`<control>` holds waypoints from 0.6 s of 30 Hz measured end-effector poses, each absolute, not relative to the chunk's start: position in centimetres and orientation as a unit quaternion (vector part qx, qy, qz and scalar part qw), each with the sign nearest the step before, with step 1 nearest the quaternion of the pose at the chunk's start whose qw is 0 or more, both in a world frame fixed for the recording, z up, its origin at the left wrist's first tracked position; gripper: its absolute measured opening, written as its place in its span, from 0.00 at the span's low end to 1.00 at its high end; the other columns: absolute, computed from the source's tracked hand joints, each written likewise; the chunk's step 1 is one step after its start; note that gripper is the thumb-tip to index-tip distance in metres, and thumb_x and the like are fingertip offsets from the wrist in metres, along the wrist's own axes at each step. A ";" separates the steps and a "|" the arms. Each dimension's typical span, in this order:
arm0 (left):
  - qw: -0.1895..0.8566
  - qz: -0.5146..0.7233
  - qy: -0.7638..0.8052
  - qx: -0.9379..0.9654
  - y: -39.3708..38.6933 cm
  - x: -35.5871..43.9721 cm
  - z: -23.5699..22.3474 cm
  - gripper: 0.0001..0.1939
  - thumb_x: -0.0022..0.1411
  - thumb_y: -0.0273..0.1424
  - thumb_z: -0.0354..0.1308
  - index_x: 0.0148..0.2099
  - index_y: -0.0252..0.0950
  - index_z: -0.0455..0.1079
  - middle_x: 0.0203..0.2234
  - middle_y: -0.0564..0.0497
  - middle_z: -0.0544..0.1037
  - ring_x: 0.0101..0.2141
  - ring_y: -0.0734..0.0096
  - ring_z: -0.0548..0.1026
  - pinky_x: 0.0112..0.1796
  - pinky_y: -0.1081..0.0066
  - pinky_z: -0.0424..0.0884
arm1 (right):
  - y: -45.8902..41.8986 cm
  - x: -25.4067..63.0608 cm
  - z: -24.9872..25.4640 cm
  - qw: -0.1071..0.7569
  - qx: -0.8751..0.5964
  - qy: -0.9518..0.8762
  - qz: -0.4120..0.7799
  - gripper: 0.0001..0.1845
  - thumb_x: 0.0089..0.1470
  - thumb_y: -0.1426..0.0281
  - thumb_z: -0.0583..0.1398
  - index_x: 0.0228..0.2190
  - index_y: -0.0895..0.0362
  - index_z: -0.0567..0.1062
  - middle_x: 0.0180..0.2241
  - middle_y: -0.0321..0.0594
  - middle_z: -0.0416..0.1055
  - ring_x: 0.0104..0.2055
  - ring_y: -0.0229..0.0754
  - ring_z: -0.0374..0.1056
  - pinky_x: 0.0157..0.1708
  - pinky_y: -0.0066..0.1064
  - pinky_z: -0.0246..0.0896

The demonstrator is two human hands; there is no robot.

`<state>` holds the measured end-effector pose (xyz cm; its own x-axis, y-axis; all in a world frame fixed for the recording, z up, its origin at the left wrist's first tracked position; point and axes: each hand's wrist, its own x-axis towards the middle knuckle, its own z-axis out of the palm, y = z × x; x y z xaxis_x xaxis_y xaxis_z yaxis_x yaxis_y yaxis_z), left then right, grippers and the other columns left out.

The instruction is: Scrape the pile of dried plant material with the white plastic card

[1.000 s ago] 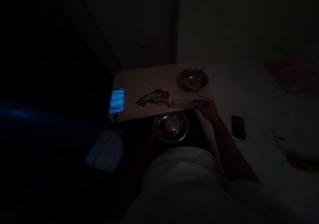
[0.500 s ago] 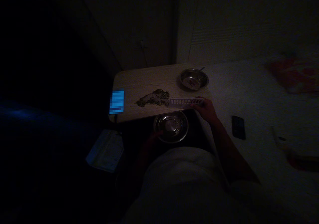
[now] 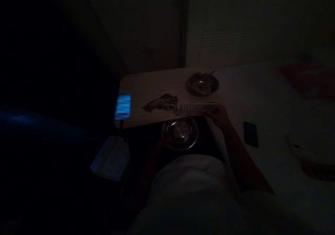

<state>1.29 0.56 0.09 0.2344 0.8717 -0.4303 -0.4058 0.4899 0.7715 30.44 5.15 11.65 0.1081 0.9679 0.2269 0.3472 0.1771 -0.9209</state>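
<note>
My right hand (image 3: 217, 114) is closed on the end of a long pale slotted piece of plastic (image 3: 193, 108), whose exact kind I cannot make out. Its far end lies beside a pile of dark green chopped bits (image 3: 162, 103) on the light wooden tabletop (image 3: 146, 83). Under the table's front edge, my left hand (image 3: 165, 141) grips the left rim of a shiny metal bowl (image 3: 180, 134). A few small bits seem to lie in that bowl. Most of the left hand is lost in darkness.
A second metal bowl (image 3: 203, 84) with a handle poking out stands at the table's back right. A bright blue pixelated patch (image 3: 123, 106) covers the left end. On the pale surface to the right lies a dark phone (image 3: 250, 134). A pale box-like thing (image 3: 111, 158) is low left.
The scene has become dimmer. My right hand and the slotted piece have shifted very slightly to the right. The bowl and the green pile look unmoved.
</note>
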 end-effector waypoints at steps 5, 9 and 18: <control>0.739 0.433 0.440 0.270 0.4 1.3 0.0 0.34 0.38 0.32 0.73 0.51 0.37 0.74 0.48 0.42 0.78 0.58 0.37 0.64 0.58 0.47 0.60 | 5.3 30.6 11.5 0.523 -0.576 -0.566 0.273 0.13 0.44 0.62 0.67 0.31 0.57 0.78 0.30 0.38 0.77 0.32 0.42 0.71 0.33 0.34 0.67; 0.735 0.429 0.454 0.263 0.4 1.3 -0.2 0.29 0.38 0.34 0.73 0.47 0.36 0.76 0.47 0.40 0.79 0.57 0.35 0.65 0.57 0.47 0.60 | 5.3 29.8 11.2 0.507 -0.576 -0.574 0.285 0.13 0.44 0.62 0.67 0.31 0.58 0.78 0.30 0.39 0.78 0.32 0.43 0.72 0.34 0.34 0.68; 0.743 0.441 0.424 0.271 0.8 1.4 -0.2 0.33 0.34 0.34 0.74 0.48 0.38 0.76 0.48 0.43 0.79 0.57 0.37 0.66 0.56 0.48 0.63 | 5.2 28.9 10.5 0.530 -0.594 -0.521 0.308 0.14 0.43 0.62 0.67 0.32 0.58 0.78 0.31 0.41 0.78 0.32 0.43 0.72 0.34 0.35 0.68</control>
<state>1.36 0.77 -0.21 0.2513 0.8848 -0.3923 -0.4253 0.4651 0.7764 28.86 5.21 10.54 0.2669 0.9453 0.1875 0.2925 0.1059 -0.9504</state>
